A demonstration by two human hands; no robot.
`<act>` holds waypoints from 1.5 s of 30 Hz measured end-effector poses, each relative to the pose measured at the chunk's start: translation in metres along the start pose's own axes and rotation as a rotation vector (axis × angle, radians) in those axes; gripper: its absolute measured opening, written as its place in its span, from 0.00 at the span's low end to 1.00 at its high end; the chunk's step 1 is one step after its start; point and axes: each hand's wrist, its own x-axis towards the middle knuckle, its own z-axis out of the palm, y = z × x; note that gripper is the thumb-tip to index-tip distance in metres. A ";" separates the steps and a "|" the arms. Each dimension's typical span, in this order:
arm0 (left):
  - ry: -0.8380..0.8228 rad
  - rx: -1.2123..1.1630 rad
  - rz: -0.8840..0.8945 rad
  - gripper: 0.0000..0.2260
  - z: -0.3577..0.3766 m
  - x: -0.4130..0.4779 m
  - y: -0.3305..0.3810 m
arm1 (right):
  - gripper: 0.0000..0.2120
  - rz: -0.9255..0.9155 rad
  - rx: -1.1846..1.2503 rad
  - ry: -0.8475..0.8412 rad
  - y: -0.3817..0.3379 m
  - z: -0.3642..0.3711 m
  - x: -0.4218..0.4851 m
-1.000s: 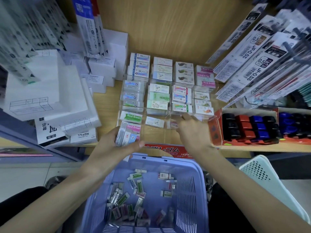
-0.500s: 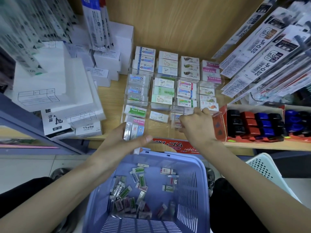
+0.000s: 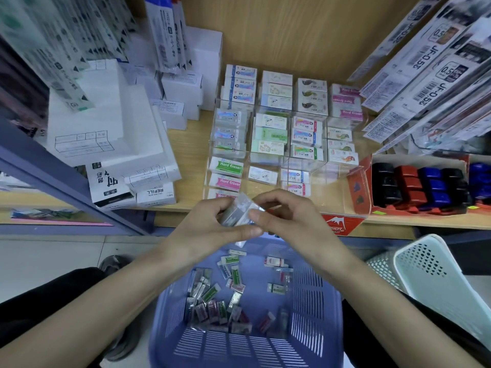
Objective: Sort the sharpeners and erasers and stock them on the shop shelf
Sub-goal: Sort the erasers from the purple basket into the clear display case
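Erasers (image 3: 225, 296) lie loose in the blue basket (image 3: 329, 328) nearest you. Above its far rim your L hand (image 3: 210, 229) grips a wrapped eraser stack (image 3: 237, 212) w/ your R hand (image 3: 292, 221) pinching its end. Beyond, more erasers fill the clear organizer (image 3: 332, 192) on the wood shelf (image 3: 191, 155), sharpeners (image 3: 419, 187) boxed to its right.

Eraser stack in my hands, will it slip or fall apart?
Probably slippery: the stack looks glossy-wrapped. Likely light, since a pinch holds it. It may fan apart; left hand and right hand both steady it.
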 end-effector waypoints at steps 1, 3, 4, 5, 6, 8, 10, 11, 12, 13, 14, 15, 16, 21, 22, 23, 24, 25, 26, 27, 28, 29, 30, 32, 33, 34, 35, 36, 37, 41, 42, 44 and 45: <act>-0.017 0.009 0.007 0.20 0.000 -0.001 0.000 | 0.10 0.034 0.070 0.011 0.002 -0.001 0.002; -0.046 -0.027 0.018 0.16 -0.002 -0.002 -0.001 | 0.11 0.068 0.231 -0.014 0.005 -0.009 0.005; -0.054 -0.086 0.014 0.14 -0.002 -0.002 -0.001 | 0.13 0.059 0.287 -0.030 0.005 -0.013 0.005; -0.057 -0.177 0.003 0.14 -0.003 -0.003 0.001 | 0.13 0.033 0.322 -0.036 0.006 -0.017 0.005; -0.046 -0.278 -0.010 0.13 -0.003 -0.002 0.002 | 0.13 0.005 0.355 -0.030 0.006 -0.019 0.005; -0.009 -0.449 -0.033 0.13 -0.004 0.000 0.005 | 0.13 -0.059 0.418 -0.006 0.007 -0.019 0.005; 0.017 -0.549 -0.051 0.13 -0.006 0.001 0.007 | 0.17 -0.128 0.481 0.006 0.009 -0.017 0.005; 0.012 -0.565 -0.057 0.14 -0.006 0.001 0.008 | 0.19 -0.160 0.503 0.012 0.010 -0.016 0.005; -0.003 -0.564 -0.060 0.14 -0.007 0.000 0.008 | 0.18 -0.186 0.518 0.018 0.010 -0.015 0.005; -0.023 -0.550 -0.064 0.16 -0.006 -0.001 0.008 | 0.18 -0.207 0.523 0.028 0.011 -0.015 0.005; -0.040 -0.531 -0.066 0.17 -0.005 -0.001 0.007 | 0.17 -0.220 0.524 0.039 0.011 -0.013 0.004; -0.059 -0.511 -0.063 0.17 -0.004 -0.002 0.007 | 0.16 -0.227 0.520 0.057 0.010 -0.012 0.003; -0.072 -0.485 -0.054 0.18 -0.003 -0.003 0.006 | 0.15 -0.228 0.516 0.076 0.010 -0.010 0.002; -0.012 -0.261 0.063 0.18 -0.006 -0.003 0.006 | 0.17 -0.313 0.463 0.078 0.009 -0.003 -0.003; -0.003 -0.248 0.077 0.17 -0.007 -0.003 0.005 | 0.17 -0.345 0.451 0.054 0.010 -0.004 -0.003; -0.002 -0.258 0.084 0.17 -0.008 -0.002 0.005 | 0.16 -0.370 0.433 0.030 0.010 -0.005 -0.002; -0.005 -0.280 0.086 0.17 -0.008 -0.002 0.004 | 0.15 -0.385 0.401 0.017 0.012 -0.006 -0.002; -0.009 -0.303 0.084 0.17 -0.008 -0.001 0.004 | 0.13 -0.396 0.348 0.016 0.014 -0.007 -0.001; -0.008 -0.320 0.082 0.17 -0.008 -0.001 0.003 | 0.13 -0.410 0.272 0.019 0.016 -0.008 -0.001; -0.002 -0.328 0.080 0.16 -0.008 -0.001 0.002 | 0.12 -0.430 0.162 0.026 0.018 -0.009 -0.001; 0.006 -0.320 0.078 0.15 -0.008 0.000 0.001 | 0.12 -0.455 0.015 0.037 0.020 -0.011 -0.001; 0.012 -0.298 0.080 0.14 -0.007 0.000 0.000 | 0.11 -0.495 -0.160 0.051 0.023 -0.012 -0.001; 0.016 -0.266 0.087 0.13 -0.007 0.001 -0.001 | 0.12 -0.545 -0.327 0.068 0.025 -0.013 -0.001; 0.026 -0.203 0.107 0.10 -0.004 0.002 -0.003 | 0.15 -0.591 -0.502 0.107 0.029 -0.012 -0.002; 0.034 -0.177 0.113 0.07 -0.002 0.002 -0.003 | 0.16 -0.573 -0.528 0.133 0.030 -0.010 -0.003; 0.039 -0.150 0.118 0.04 -0.001 0.003 -0.002 | 0.17 -0.555 -0.547 0.164 0.030 -0.009 -0.003; 0.039 -0.124 0.125 0.02 0.000 0.003 -0.002 | 0.17 -0.533 -0.558 0.183 0.030 -0.008 -0.005; 0.039 -0.093 0.135 0.02 0.001 0.004 -0.002 | 0.17 -0.502 -0.556 0.176 0.029 -0.008 -0.006; 0.038 -0.062 0.145 0.02 0.001 0.004 -0.003 | 0.20 -0.464 -0.548 0.145 0.028 -0.008 -0.008; 0.034 0.024 0.161 0.10 0.006 0.008 -0.007 | 0.32 -0.315 -0.523 -0.059 0.021 -0.009 -0.014; 0.031 0.042 0.163 0.11 0.008 0.009 -0.008 | 0.31 -0.303 -0.506 -0.056 0.020 -0.008 -0.013; 0.040 0.036 0.147 0.12 0.010 0.011 -0.008 | 0.25 -0.255 -0.380 0.018 0.020 -0.006 -0.011; 0.050 0.019 0.136 0.11 0.010 0.011 -0.008 | 0.21 -0.194 -0.257 0.069 0.019 -0.006 -0.010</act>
